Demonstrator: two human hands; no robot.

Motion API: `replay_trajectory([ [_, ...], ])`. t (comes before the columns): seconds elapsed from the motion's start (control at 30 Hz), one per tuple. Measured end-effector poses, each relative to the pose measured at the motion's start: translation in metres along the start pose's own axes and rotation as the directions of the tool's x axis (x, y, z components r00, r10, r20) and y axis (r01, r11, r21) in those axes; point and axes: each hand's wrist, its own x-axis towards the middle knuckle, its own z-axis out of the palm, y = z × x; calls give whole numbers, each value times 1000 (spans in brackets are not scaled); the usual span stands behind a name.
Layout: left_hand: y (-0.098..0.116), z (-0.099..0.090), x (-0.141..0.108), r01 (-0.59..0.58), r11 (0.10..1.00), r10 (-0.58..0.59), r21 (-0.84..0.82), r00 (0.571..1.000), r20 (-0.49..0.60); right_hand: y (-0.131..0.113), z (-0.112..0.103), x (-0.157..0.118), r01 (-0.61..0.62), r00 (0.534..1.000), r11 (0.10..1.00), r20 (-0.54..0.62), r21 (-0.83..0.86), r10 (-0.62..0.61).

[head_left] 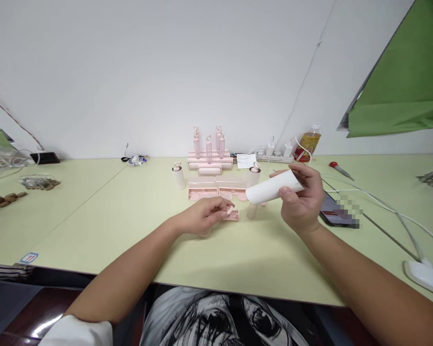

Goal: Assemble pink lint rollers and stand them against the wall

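Bright, diffuse light is washing the wall (159, 72) and bench (94, 216), a soft shadow is spreading at six o'clock, glare is streaking a dark-red surface (48, 324) at eight, wide-angle distortion is stretching the edges, and pixelation is masking part of the phone (332, 213) just past three.

Drink bottle (308, 143), phone (332, 211), green cloth (400, 72)
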Motion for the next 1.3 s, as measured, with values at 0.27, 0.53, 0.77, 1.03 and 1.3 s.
replay_trajectory([
  [0.27, -7, 2, 8, 107, 810, -265, -577, 944, -196, -2, 3, -7, -49, 997, 997, 65, 59, 45],
  [0.53, -3, -3, 11, 84, 740, -386, -667, 866, -318, -7, 7, -11, -22, 993, 998, 116, 62, 15],
  [0.77, -5, -3, 10, -25, 724, -344, -689, 853, -393, -13, 12, -20, -58, 954, 991, 299, 121, 19],
  [1.03, -3, 6, 10, 112, 861, -373, -497, 803, -465, -13, 20, -30, -35, 889, 997, 458, 64, 2],
  [1.3, 2, 13, 9, 84, 906, -314, -415, 790, -527, -15, 24, -31, 51, 876, 999, 480, 16, -52],
])
